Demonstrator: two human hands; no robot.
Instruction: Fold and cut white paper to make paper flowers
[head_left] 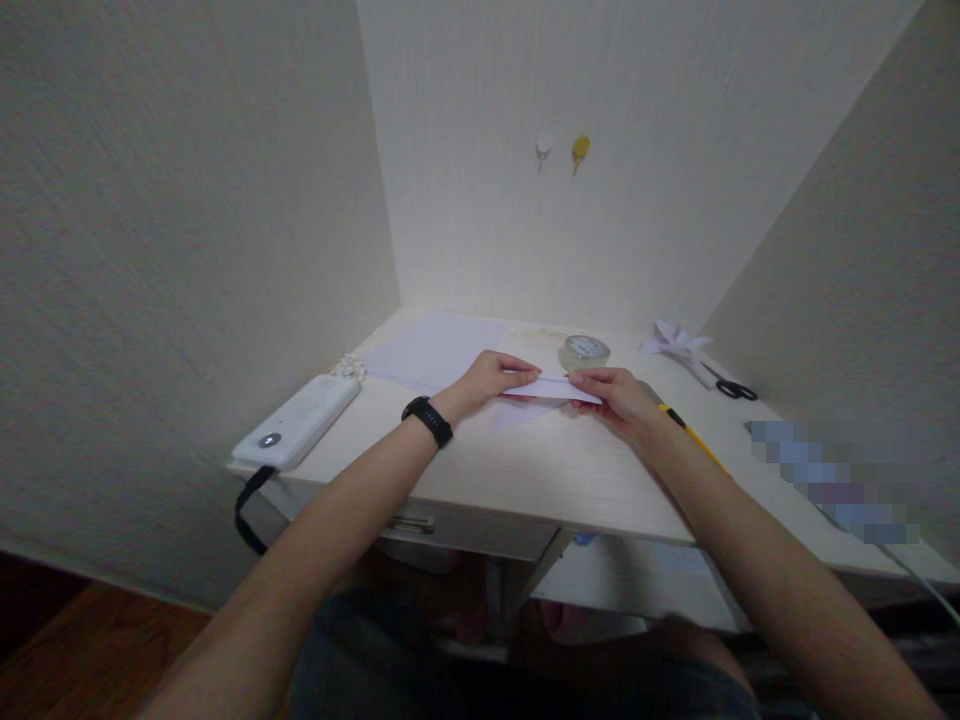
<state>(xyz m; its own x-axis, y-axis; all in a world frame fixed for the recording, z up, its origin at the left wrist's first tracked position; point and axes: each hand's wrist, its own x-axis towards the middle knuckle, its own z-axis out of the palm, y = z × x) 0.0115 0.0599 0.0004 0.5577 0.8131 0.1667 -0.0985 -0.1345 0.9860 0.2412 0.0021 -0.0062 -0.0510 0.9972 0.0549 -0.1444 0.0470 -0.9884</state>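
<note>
A folded strip of pale paper (553, 388) stretches between my hands, a little above the desk top. My left hand (495, 378), with a black watch at its wrist, pinches the strip's left end between thumb and fingers. At the other end my right hand (609, 392) grips it the same way. Beneath the strip lies a pale paper piece (517, 415), partly covered. Just behind the right hand sits a roll of clear tape (585, 350). A yellow and black cutter (694, 437) lies beside my right forearm, which hides part of it.
Pale paper sheets (442, 345) lie at the back left of the desk (480, 470). A white power bank (300, 422) with a black strap rests at the left edge. At right are a folded paper flower (675, 342), black-handled scissors (735, 389) and a blurred-out flat object (832, 480).
</note>
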